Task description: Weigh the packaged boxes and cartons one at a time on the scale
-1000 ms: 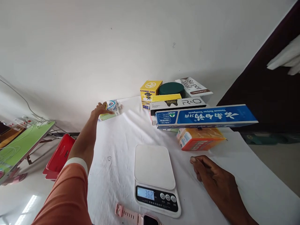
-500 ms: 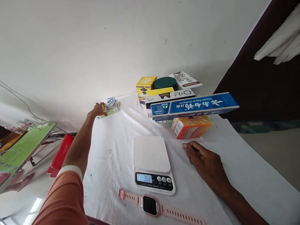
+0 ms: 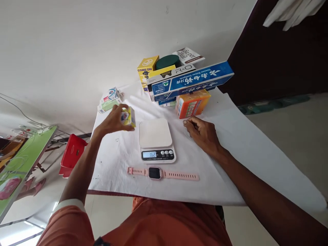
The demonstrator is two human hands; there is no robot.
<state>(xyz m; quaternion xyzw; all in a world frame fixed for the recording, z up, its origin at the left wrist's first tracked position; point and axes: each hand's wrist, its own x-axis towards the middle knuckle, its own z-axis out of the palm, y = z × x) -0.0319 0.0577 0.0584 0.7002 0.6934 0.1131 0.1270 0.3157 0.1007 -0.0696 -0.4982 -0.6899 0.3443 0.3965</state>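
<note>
My left hand (image 3: 114, 120) grips a small yellow box (image 3: 130, 118) above the cloth, just left of the kitchen scale (image 3: 155, 134). The scale has a bare white plate, and its lit display reads about 362. To the right of it, my right hand (image 3: 203, 134) rests on the table with its fingers curled; whether anything is in them is hidden. An orange packet (image 3: 192, 104) stands right behind that hand. In front of the scale lies a pink smartwatch (image 3: 154, 173), its strap stretched out flat.
Behind the scale, blue toothpaste boxes (image 3: 192, 80), a yellow box (image 3: 147, 68), a dark green round lid (image 3: 167, 62) and a white carton (image 3: 189, 55) are piled up. Small boxes (image 3: 110, 102) sit at the far left corner. A red stool (image 3: 73, 152) stands left of the table.
My left hand has brought the yellow box from the far left corner toward the scale. The view has tilted down. My right hand stays curled near the orange packet.
</note>
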